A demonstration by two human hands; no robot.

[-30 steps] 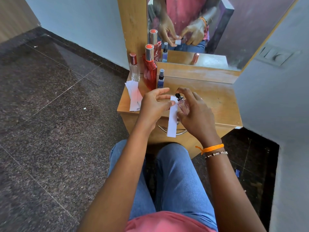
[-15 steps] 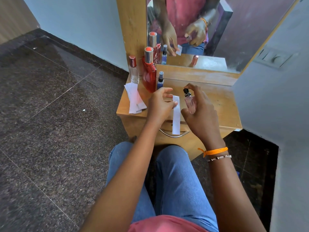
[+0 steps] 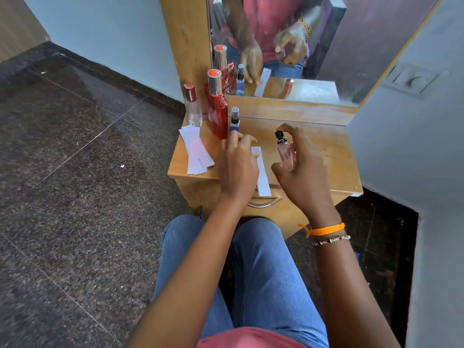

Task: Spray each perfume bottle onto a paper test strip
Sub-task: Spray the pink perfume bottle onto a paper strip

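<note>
Right hand (image 3: 305, 169) wraps the small pink perfume bottle (image 3: 286, 153), index finger arched over the black nozzle (image 3: 279, 135), likely so one press fires the spray leftward. Left hand (image 3: 238, 163) pinches a white paper test strip (image 3: 261, 172) near its top, hanging it beside the nozzle to catch mist. Strip sits between both hands, just left of the bottle, not touching it. Spare strips (image 3: 197, 150), red bottle (image 3: 216, 109), clear bottle (image 3: 192, 106) and blue spray vial (image 3: 234, 120) wait on the wooden dresser top (image 3: 324, 146).
</note>
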